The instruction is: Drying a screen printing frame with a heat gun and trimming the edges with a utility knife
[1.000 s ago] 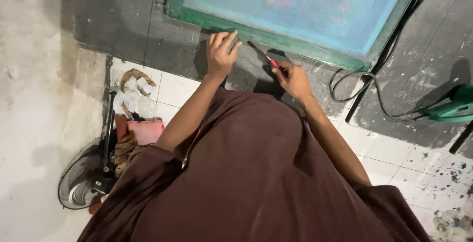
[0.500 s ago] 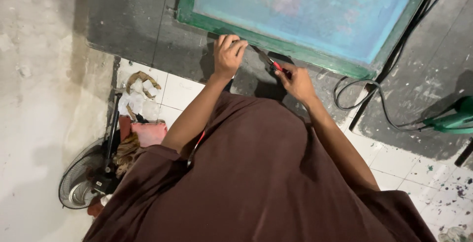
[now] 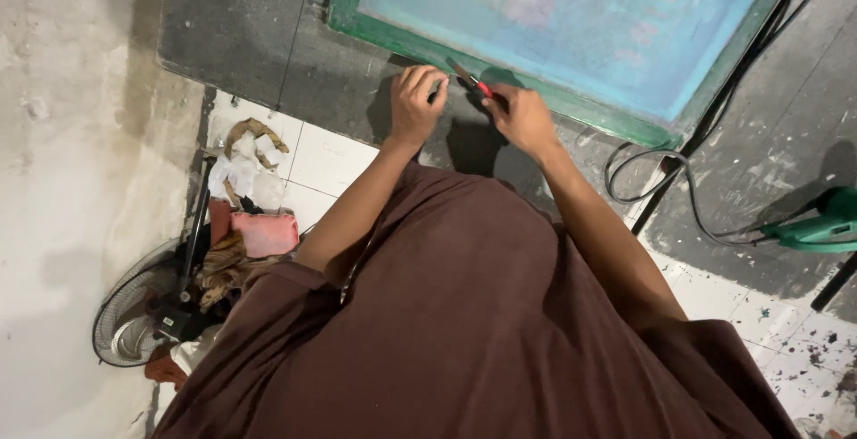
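Where the green-framed printing screen [image 3: 571, 37] lies flat on the dark floor, I log a red-handled tool [image 3: 471, 83], apparently pliers, at its near frame edge. My right hand [image 3: 522, 117]: grip closed around the tool's handles. My left hand [image 3: 415, 104]: fingers curled, tips touching the frame just beside the tool. Outward: black cable [image 3: 661, 180] right of the frame; green power tool [image 3: 817, 225] far right; pink cloth [image 3: 264, 232], fan [image 3: 134, 314] left.
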